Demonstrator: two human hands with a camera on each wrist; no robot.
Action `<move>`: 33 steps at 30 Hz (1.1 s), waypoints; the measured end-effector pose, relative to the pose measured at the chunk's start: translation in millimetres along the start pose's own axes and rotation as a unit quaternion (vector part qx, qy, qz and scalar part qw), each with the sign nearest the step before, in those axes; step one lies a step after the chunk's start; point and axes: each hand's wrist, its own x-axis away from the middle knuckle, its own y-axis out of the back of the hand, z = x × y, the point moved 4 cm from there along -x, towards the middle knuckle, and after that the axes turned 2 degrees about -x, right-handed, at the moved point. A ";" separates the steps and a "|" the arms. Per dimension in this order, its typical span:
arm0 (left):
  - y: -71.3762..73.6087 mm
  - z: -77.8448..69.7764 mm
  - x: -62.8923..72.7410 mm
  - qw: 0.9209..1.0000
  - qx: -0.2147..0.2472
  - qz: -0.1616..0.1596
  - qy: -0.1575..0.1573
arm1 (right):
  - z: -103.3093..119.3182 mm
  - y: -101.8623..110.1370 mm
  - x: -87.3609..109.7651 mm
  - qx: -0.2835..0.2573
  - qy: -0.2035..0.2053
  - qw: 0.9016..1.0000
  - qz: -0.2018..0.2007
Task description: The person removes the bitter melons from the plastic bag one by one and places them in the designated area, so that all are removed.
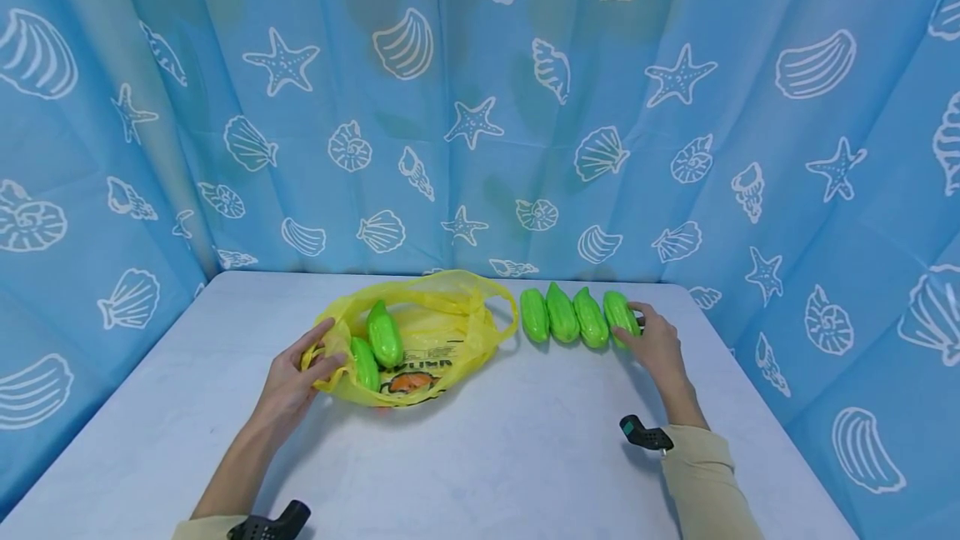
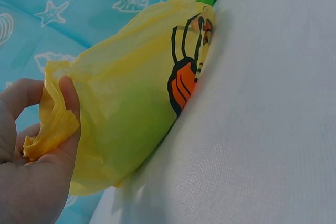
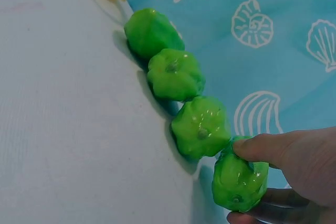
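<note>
A yellow plastic bag (image 1: 450,282) lies on its side with its mouth open. Two glossy green toy gourds (image 1: 386,335) are inside it. My left hand (image 1: 295,373) pinches the left edge of the bag's mouth between thumb and fingers, and the left wrist view shows the bunched film in that grip. To the right of the bag, several ribbed green gourds (image 1: 562,313) lie side by side in a row. At the row's right end my right hand (image 1: 654,342) grips the last green gourd (image 3: 240,181), thumb on one side and fingers on the other.
A white-covered table (image 1: 480,465) bears everything. Behind it hangs a blue curtain (image 1: 465,173) with white shell and starfish prints, close to the table's back edge. The bag's handle loop (image 1: 508,332) nearly reaches the leftmost gourd of the row.
</note>
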 end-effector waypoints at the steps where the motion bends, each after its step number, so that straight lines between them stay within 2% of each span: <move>1: -0.1 -0.1 -0.1 1.000 -0.001 0.001 -0.002 | -0.8 -0.5 -0.3 0.002 0.000 1.000 -0.001; 7: -1.0 -0.9 -0.4 1.000 0.005 0.011 -0.014 | -6.1 -5.1 -2.7 0.011 -0.002 1.000 -0.001; 15: -0.9 -2.0 -0.9 1.000 -0.002 0.008 -0.008 | -10.2 -8.5 -4.0 0.013 -0.012 1.000 -0.004; 33: 1.4 -1.0 0.4 1.000 0.011 0.002 -0.002 | -7.9 -10.3 -2.3 0.014 0.001 1.000 0.011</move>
